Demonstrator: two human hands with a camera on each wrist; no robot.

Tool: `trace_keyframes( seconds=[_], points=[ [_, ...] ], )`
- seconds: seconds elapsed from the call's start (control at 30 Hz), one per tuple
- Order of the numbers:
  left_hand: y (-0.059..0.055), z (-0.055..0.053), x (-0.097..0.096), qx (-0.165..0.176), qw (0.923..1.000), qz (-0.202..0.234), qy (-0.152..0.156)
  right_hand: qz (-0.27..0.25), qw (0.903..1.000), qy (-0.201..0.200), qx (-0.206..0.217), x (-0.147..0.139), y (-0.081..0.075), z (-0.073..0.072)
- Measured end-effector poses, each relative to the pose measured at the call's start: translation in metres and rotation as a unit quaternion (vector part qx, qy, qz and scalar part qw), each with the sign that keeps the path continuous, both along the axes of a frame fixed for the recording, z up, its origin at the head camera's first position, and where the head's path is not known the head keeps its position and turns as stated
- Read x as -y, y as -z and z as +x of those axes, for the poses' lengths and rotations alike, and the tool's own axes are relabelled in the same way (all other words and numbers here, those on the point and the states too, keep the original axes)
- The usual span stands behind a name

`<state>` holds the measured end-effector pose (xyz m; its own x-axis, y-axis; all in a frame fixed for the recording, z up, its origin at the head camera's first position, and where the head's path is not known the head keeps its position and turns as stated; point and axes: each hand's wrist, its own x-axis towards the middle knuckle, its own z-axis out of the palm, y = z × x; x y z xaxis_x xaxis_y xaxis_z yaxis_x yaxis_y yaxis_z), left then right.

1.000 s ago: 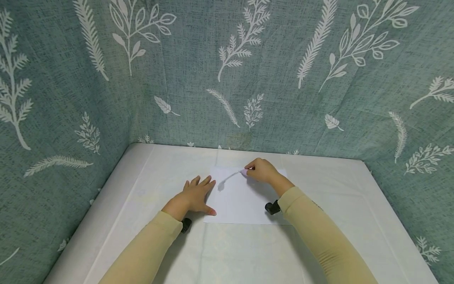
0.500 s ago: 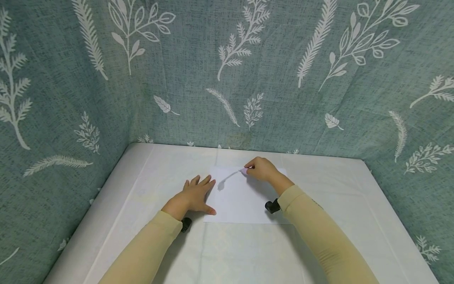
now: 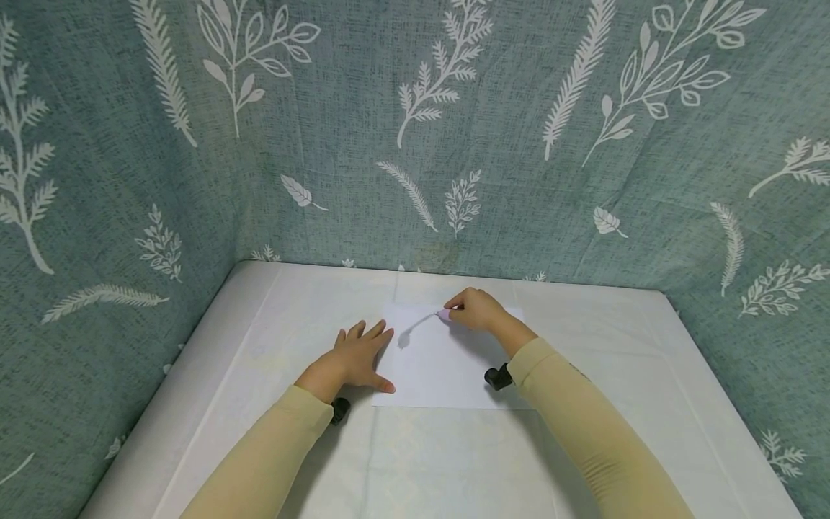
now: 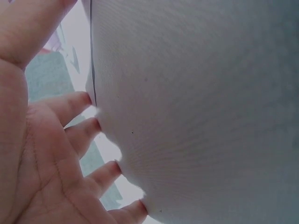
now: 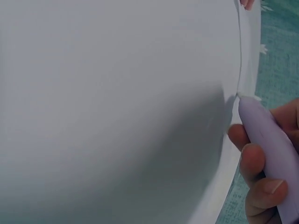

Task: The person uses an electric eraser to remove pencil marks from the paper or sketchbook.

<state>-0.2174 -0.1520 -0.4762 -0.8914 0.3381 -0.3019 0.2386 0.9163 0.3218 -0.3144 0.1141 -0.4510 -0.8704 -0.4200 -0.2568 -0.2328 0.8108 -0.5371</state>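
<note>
On the table lies a white sheet of paper (image 3: 447, 375). My left hand (image 3: 355, 360) rests at the sheet's left edge with spread fingers, thumb at its near part. In the left wrist view the fingers (image 4: 77, 135) of that hand are straight and apart. My right hand (image 3: 480, 311) grips a thick lilac pen-shaped tool (image 5: 268, 144) above the far part of the sheet. Its narrow tip points left and meets a thin grey streak (image 3: 420, 324) that ends in a darker blot; whether this is drawn or a shadow, I cannot tell. Curled fingers (image 5: 252, 161) wrap the tool's barrel.
A white cloth covers the table (image 3: 603, 404). Green leaf-patterned fabric (image 3: 363, 144) hangs behind it and on both sides. Small black cameras (image 3: 498, 378) are worn at both wrists, below the beige sleeves (image 3: 583, 425).
The tool's tip and my right fingers have shifted very slightly left since half a second ago. My left hand keeps its place on the sheet.
</note>
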Motion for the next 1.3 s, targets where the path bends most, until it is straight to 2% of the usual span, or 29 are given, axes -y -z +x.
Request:
trace_keyframes(
  seconds=[0.13, 0.33, 0.53, 0.77, 1.3],
  points=[
    [-0.0006, -0.0001, -0.0007, 0.000, 1.0000, 0.001, 0.001, -0.004, 0.9999, -0.004, 0.011, 0.0011, -0.0008, 0.0009],
    [-0.0010, 0.0007, 0.0001, 0.002, 1.0000, 0.002, -0.001, 0.007, 0.9998, -0.002, -0.017, 0.0031, 0.0011, 0.0006],
    [-0.0012, 0.0020, 0.0005, 0.001, 1.0000, 0.003, -0.003, 0.008, 0.9998, -0.016, -0.004, 0.0064, 0.0006, 0.0022],
    [-0.0010, 0.0011, -0.0005, -0.004, 1.0000, 0.003, 0.001, 0.023, 0.9991, 0.000, -0.035, 0.0050, 0.0019, 0.0023],
    [-0.0003, -0.0015, -0.0014, -0.001, 1.0000, -0.001, 0.004, 0.013, 0.9993, 0.011, -0.033, 0.0021, 0.0064, -0.0030]
  ],
)
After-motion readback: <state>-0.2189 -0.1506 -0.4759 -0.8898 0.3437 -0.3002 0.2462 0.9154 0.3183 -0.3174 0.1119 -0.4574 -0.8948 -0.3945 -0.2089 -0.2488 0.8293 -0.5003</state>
